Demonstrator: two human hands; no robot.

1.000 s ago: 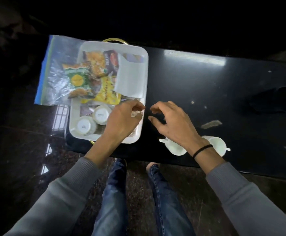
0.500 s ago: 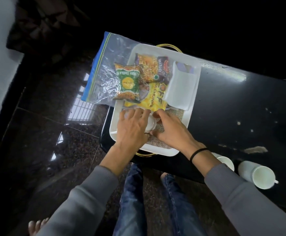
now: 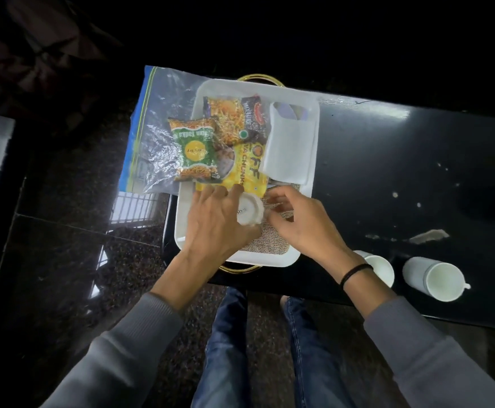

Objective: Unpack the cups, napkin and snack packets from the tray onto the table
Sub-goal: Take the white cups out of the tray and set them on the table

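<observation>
A white tray [image 3: 311, 92] with gold handles sits on the left end of the black table [image 3: 387, 160]. In it lie a green snack packet [image 3: 194, 148], an orange-and-brown packet [image 3: 231, 119], a yellow packet [image 3: 247, 169] and a white napkin [image 3: 290, 148]. An upside-down white cup [image 3: 249, 212] stands on the tray's woven mat [image 3: 272, 244]. My left hand [image 3: 215, 223] curls round its left side, and my right hand [image 3: 299, 223] pinches its right side. Anything under my left palm is hidden. Two white cups [image 3: 380, 267] [image 3: 434, 278] stand on the table near the front edge.
A clear zip bag [image 3: 155, 134] with a blue edge sticks out from under the tray, past the table's left end. White specks and a smear [image 3: 428, 235] mark the tabletop. My knees are below the table's front edge, over a dark polished floor.
My right hand came from the table into the tray. Both hands have closed in on the upturned cup there. My view has swung left.
</observation>
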